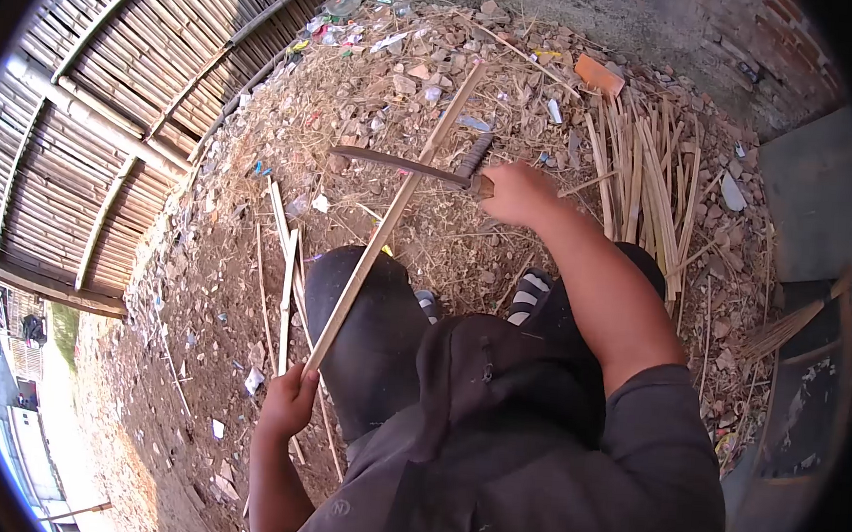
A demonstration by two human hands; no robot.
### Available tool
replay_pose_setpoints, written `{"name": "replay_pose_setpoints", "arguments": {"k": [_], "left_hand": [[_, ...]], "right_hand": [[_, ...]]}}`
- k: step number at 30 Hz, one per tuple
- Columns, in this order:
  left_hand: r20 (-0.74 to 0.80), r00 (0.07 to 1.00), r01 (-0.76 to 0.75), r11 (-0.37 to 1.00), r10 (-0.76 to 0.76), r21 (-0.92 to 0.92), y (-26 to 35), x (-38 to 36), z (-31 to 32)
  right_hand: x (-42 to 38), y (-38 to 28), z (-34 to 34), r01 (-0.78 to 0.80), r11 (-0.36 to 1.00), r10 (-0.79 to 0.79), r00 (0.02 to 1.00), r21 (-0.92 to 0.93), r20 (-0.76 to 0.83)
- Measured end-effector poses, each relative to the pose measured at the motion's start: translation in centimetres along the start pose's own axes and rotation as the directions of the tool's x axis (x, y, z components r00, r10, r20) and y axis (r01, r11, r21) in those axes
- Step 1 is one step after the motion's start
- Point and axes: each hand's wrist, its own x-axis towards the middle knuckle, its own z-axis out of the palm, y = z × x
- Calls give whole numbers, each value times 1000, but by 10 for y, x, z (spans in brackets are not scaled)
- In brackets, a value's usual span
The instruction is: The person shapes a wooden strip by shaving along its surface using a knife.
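Note:
A long pale bamboo strip point(366, 262) slants up and away over my left knee, its near end held in my closed left hand point(288, 404). My right hand point(520, 194) is wrapped round the handle of a dark curved blade point(398, 162). The blade points left and crosses the strip near its upper part; whether it touches the strip cannot be made out. Beside my right hand, a dark ridged rod-like object point(476, 155) stands near the base of the blade.
Split bamboo strips point(651, 177) lie in a bundle at the right, with more strips point(288, 297) on the ground at the left. An orange brick point(600, 76) lies near the wall. A bamboo fence point(114, 101) rises at the left. Rubble and litter cover the ground.

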Motion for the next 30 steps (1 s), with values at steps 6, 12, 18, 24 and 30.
{"name": "replay_pose_setpoints", "arguments": {"k": [6, 12, 18, 24, 30], "left_hand": [[-55, 993, -97, 983, 106, 153, 1, -2, 6], [-10, 1000, -5, 994, 6, 113, -4, -10, -11], [118, 989, 100, 984, -84, -144, -14, -8, 4], [134, 984, 128, 988, -115, -91, -20, 2, 6], [259, 942, 283, 917, -212, -281, -15, 3, 1]], "right_hand": [[-7, -3, 18, 408, 871, -424, 906, -275, 0], [30, 82, 0, -263, 922, 312, 939, 283, -143], [-8, -4, 6, 172, 975, -178, 984, -143, -28], [12, 24, 22, 123, 991, -123, 992, 62, 1], [-5, -7, 17, 193, 977, -195, 981, -93, -6]]}}
